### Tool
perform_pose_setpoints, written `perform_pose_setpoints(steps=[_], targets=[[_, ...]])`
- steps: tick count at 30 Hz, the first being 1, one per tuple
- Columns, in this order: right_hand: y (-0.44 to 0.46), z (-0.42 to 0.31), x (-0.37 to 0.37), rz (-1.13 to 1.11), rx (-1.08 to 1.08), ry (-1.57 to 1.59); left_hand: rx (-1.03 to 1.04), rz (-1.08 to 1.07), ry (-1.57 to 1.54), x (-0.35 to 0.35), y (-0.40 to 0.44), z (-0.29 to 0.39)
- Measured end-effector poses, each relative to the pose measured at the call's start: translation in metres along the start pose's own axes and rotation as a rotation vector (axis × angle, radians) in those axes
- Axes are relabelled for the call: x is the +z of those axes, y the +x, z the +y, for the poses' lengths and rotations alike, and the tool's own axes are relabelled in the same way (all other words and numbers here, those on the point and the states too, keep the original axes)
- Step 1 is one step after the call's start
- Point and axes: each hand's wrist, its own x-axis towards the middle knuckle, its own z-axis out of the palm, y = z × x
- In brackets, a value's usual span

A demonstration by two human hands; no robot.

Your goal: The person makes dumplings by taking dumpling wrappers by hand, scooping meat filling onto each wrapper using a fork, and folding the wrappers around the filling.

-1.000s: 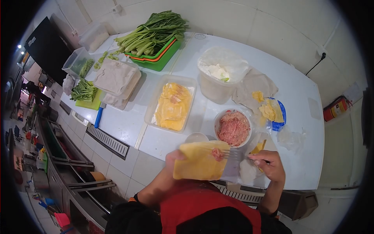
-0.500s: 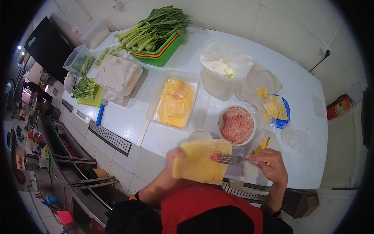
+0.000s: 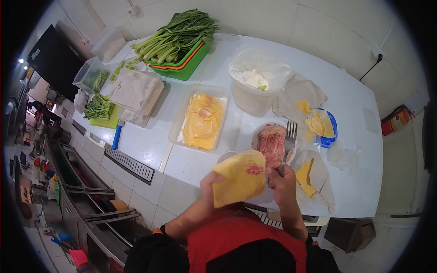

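My left hand (image 3: 210, 187) is closed on the left edge of a yellow dough sheet (image 3: 234, 186), held up and tilted above the table's front edge. A dab of pink minced meat (image 3: 254, 169) sits near the sheet's right side. In my right hand (image 3: 283, 181) is a metal fork (image 3: 290, 139), its tines pointing up. The right fingertips are beside the sheet's right edge; whether they grip it I cannot tell. Just behind is a bowl of minced meat (image 3: 271, 141), partly covered by the sheet and fork. A small bowl (image 3: 226, 156) is mostly hidden.
A plastic container (image 3: 173, 132) holds stacked yellow dough pieces. Behind stands a lined tub (image 3: 248, 98) of white powder. Dough scraps (image 3: 307, 179) and a blue plate (image 3: 333, 129) lie at right. Leafy greens fill green trays (image 3: 189, 68); a blue-handled knife (image 3: 117, 136) is at left.
The fork has left the meat on the sheet and swung from lying sideways to pointing up. My right hand has moved left to the sheet's edge. The sheet has tilted.
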Motion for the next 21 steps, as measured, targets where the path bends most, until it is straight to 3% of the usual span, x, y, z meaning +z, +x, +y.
perform_pose_setpoints(steps=[4, 7, 10, 14, 17, 20, 21], targets=[[-0.012, -0.009, 0.02, -0.006, -0.287, -0.552, 0.038, 0.008, 0.021, 0.004, -0.003, -0.003], [-0.006, -0.002, 0.018, 0.167, -0.425, -0.271, 0.045, -0.096, -0.02, 0.002, -0.001, -0.001], [-0.009, -0.021, -0.009, 0.078, -0.275, -0.21, 0.077, -0.163, -0.001, 0.001, -0.001, 0.0], [-0.006, -0.038, 0.001, -0.047, -0.352, -0.575, 0.051, -0.144, 0.063, -0.002, -0.008, 0.0], [0.006, -0.022, 0.01, -0.115, -0.257, -0.454, 0.022, -0.175, 0.073, -0.004, -0.009, 0.0], [0.007, -0.033, 0.019, -0.2, -0.142, -0.684, 0.036, -0.188, 0.075, 0.0, -0.01, 0.001], [0.006, -0.035, 0.023, -0.196, -0.205, -0.759, 0.035, -0.171, 0.086, 0.002, -0.012, 0.003]])
